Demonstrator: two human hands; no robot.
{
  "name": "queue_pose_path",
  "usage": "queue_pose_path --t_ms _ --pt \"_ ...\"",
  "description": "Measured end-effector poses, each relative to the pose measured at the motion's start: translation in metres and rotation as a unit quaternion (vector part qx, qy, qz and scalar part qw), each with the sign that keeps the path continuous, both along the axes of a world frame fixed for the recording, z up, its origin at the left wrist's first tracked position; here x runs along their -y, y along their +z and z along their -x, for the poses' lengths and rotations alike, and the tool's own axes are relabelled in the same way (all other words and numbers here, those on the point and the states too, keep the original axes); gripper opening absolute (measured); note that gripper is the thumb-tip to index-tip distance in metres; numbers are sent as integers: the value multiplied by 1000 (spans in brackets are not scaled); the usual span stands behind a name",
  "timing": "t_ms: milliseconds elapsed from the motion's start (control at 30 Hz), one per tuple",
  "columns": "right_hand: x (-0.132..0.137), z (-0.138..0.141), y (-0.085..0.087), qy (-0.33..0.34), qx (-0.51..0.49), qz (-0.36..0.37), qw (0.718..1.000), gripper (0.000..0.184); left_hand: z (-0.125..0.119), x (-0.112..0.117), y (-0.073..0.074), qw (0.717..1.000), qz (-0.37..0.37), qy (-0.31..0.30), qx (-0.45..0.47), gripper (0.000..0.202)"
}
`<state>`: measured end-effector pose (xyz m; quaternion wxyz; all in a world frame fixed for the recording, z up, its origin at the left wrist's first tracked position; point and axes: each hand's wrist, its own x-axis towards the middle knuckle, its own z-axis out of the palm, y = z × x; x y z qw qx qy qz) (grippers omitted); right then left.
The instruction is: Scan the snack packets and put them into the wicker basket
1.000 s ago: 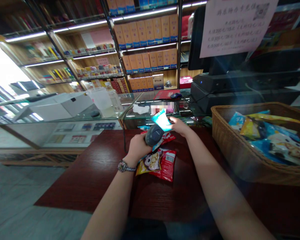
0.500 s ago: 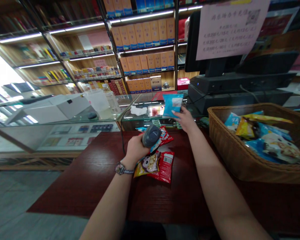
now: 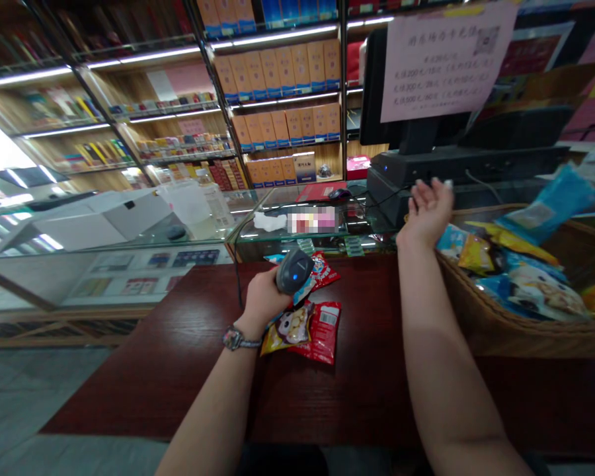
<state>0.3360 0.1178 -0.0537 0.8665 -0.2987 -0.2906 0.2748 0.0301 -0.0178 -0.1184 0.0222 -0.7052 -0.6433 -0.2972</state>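
Observation:
My left hand [image 3: 265, 297] is closed round a grey barcode scanner [image 3: 293, 271], held above the dark red counter [image 3: 188, 357]. Under the scanner lie red and yellow snack packets [image 3: 310, 327] on the counter. My right hand [image 3: 426, 208] is open, palm up, fingers spread, at the left rim of a wicker basket [image 3: 525, 330]. A blue snack packet [image 3: 550, 205] is in the air over the basket, blurred, clear of my fingers. The basket holds several blue and yellow packets.
A black till monitor [image 3: 411, 125] with a paper notice [image 3: 441, 59] stands behind the basket. Glass display cases [image 3: 129, 264] run along the counter's far side, with a mouse [image 3: 338, 194] on top. Shelves of orange boxes [image 3: 282, 86] fill the back wall.
My right hand lifted the blue packet away from the scanner, swung right and let it go over the basket. The scanner hand has barely moved.

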Motion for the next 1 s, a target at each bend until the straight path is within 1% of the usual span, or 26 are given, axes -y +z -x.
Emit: queue_pose_path --t_ms 33,67,100,133,167,200,233,267,300,333,367,400,433,467,567,633,667,733,800,833,900,933,1000 --pt "-4 12 -4 28 63 11 998 49 1 0 0 1000 -2 3 0 26" --pt "-7 26 -10 68 135 25 988 41 1 0 -1 1000 -4 6 1 27" --pt "-10 40 -18 121 215 40 968 35 2 0 -1 1000 -7 10 1 27" --pt "-11 54 -28 185 302 50 934 30 2 0 -2 1000 -10 12 2 28" --pt "-12 68 -40 255 388 58 884 27 3 0 -2 1000 -13 15 3 28" --pt "-12 79 -53 328 460 68 822 30 4 0 -2 1000 -15 17 4 28" --pt "-11 89 -67 388 523 84 754 44 4 0 -3 1000 -18 18 5 28" --pt "-10 98 -80 424 577 104 690 61 4 0 -3 1000 -19 18 6 29" --pt "-10 103 -94 431 624 124 640 77 5 0 -3 1000 -21 18 6 29" --pt "-10 107 -106 419 658 141 609 88 5 0 -3 1000 -22 18 7 29" --pt "-10 110 -118 395 683 151 596 95 5 0 -3 1000 -23 17 8 29" --pt "-11 111 -128 366 699 154 595 99 5 -1 -3 1000 -24 16 9 28" --pt "-12 111 -137 339 705 151 604 100 5 -1 -3 1000 -24 15 10 28" --pt "-14 111 -145 316 706 141 618 98 5 -1 -3 1000 -25 13 11 27" --pt "-17 112 -163 275 677 91 677 87 4 -1 -4 1000 -24 10 11 27" --pt "-18 112 -168 267 635 59 722 78 3 -2 -4 1000 -24 10 10 27" --pt "-18 112 -169 266 610 52 745 74 3 -2 -4 1000 -24 12 10 27" --pt "-18 111 -168 267 546 62 792 61 3 -2 -4 1000 -25 15 10 27" --pt "-17 108 -164 288 439 97 846 46 3 -3 -4 999 -27 17 10 27" --pt "-17 107 -162 301 381 116 866 40 3 -3 -3 999 -27 18 10 26" --pt "-17 103 -157 328 265 154 894 34 4 -3 -3 999 -28 18 9 25" --pt "-18 101 -155 338 214 171 901 33 4 -3 -3 999 -27 18 9 25" --pt "-19 99 -151 352 132 196 906 32 4 -2 -4 1000 -25 16 8 24"
